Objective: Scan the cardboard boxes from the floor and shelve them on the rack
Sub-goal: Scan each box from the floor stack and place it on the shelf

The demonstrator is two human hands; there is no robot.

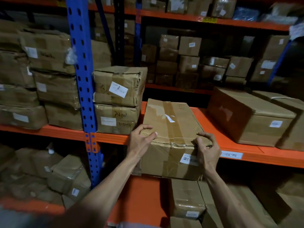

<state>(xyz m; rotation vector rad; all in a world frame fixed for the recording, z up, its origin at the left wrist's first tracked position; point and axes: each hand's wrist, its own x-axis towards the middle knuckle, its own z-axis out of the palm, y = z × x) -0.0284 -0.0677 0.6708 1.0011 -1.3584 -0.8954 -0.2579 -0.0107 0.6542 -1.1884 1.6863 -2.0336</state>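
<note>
A long taped cardboard box [169, 129] lies lengthwise on the orange middle shelf [212, 127] of the rack, its near end sticking out past the shelf's front beam. A white barcode label [189, 159] is on that near end. My left hand [141, 139] curls over the box's near left top corner. My right hand [207, 148] grips the near right top corner, fingers hooked over the edge. No scanner is in view.
Two stacked boxes [117, 99] stand just left of the box, beside the blue upright [82, 76]. A large box [251, 116] lies to the right on the same shelf. Further boxes fill the lower shelf [69, 175] and the rack behind [189, 63].
</note>
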